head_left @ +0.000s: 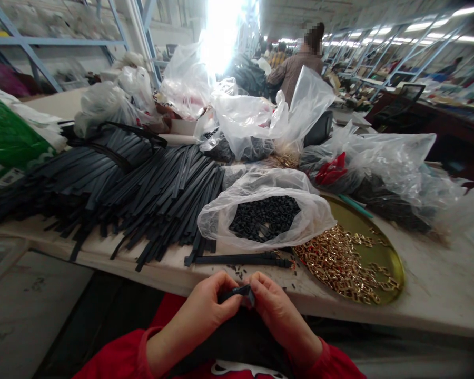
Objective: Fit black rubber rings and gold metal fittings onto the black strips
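Note:
A dark strap (237, 292) is pinched between my two hands, just in front of the table edge. My left hand (209, 300) grips it with thumb and fingers. My right hand (270, 300) closes on its bent end; whether a small part sits under those fingertips is hidden. Beyond my hands, finished-looking black straps with buckles (240, 259) lie along the table's front. Behind them a clear plastic bag (217, 223) stands rolled open around many small black loops (264, 216). To the right, a round gold tray (393, 252) bears a heap of gold-coloured buckles (339, 260).
Long dark strips (154, 195) are piled on the left of the table (430, 295), some overhanging its front edge. Plastic bags (245, 116) crowd the back, more bags (391, 158) the right. A green bag (11, 126) stands far left. A person (296, 73) is beyond the table.

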{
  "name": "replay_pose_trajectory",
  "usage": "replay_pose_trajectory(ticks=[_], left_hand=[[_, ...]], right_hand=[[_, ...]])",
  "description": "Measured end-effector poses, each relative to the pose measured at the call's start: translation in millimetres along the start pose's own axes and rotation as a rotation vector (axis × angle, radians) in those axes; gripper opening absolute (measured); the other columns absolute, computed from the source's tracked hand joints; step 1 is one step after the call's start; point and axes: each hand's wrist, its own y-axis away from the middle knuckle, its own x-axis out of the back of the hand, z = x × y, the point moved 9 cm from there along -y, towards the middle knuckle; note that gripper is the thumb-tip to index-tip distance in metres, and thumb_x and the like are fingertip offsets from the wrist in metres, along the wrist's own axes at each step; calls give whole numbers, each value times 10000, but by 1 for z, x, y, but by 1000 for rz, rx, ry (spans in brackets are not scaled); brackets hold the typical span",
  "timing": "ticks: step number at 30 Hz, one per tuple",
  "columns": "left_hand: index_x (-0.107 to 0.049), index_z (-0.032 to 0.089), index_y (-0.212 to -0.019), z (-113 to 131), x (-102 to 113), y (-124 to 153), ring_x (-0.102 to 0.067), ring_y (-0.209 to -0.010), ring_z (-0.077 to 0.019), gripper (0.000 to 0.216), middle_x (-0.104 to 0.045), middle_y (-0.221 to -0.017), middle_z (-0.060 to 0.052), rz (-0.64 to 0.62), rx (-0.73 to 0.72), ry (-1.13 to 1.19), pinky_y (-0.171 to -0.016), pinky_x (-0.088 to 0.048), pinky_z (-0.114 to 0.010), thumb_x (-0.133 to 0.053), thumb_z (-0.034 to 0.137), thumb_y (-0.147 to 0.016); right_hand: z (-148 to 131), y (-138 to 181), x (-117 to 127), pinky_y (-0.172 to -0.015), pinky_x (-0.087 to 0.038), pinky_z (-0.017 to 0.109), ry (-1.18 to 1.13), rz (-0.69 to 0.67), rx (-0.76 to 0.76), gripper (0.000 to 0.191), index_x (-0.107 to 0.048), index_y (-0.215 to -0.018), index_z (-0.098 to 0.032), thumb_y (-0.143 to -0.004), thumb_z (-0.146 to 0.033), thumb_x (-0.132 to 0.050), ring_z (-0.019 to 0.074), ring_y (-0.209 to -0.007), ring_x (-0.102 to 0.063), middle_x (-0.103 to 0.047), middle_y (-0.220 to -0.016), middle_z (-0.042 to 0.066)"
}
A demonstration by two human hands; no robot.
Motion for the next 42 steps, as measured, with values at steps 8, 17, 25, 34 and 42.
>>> replay_pose_trajectory(ticks=[8,17,25,34,42], left_hand=[[-498,158,-703,-8,-10,-3,-442,-538,-82,175,-549,-613,37,-74,173,350,-504,-306,-193,-569,316,-676],[-552,138,-811,-17,-17,1,-402,-504,-56,307,-597,-678,14,-158,183,415,-453,-248,-183,-622,414,-696],[-550,105,-861,-25,-26,6,-361,-467,-37,332,-625,-705,-18,-181,207,511,-434,-230,-173,-616,395,-715],[-587,110,-846,-31,-31,5,-443,-517,-65,295,-645,-718,-14,-271,182,330,-458,-301,-179,-602,372,-714],[-575,127,-851,-14,-42,-5,-537,-601,-106,175,-628,-751,-2,-302,88,129,-526,-402,-196,-486,200,-719]], right_hand=[[-4,-15,22,-439,-321,191,275,189,122,359,-398,-744,-212,-699,-487,-624,76,-442,-418,-443,-524,-89],[-4,-6,8,-384,-219,162,327,-17,2,359,-394,-745,-207,-709,-485,-618,48,-381,-355,-447,-472,-97],[-19,3,9,-449,-277,188,625,21,107,213,-449,-737,-196,-796,-379,-542,77,-482,-396,-469,-554,-62],[-29,25,-4,-548,-351,224,882,-166,133,197,-477,-845,-196,-895,-339,-352,113,-600,-445,-520,-687,-16],[-21,29,4,-629,-388,243,961,-134,237,215,-427,-1059,-220,-923,-302,-283,136,-698,-527,-572,-782,7]])
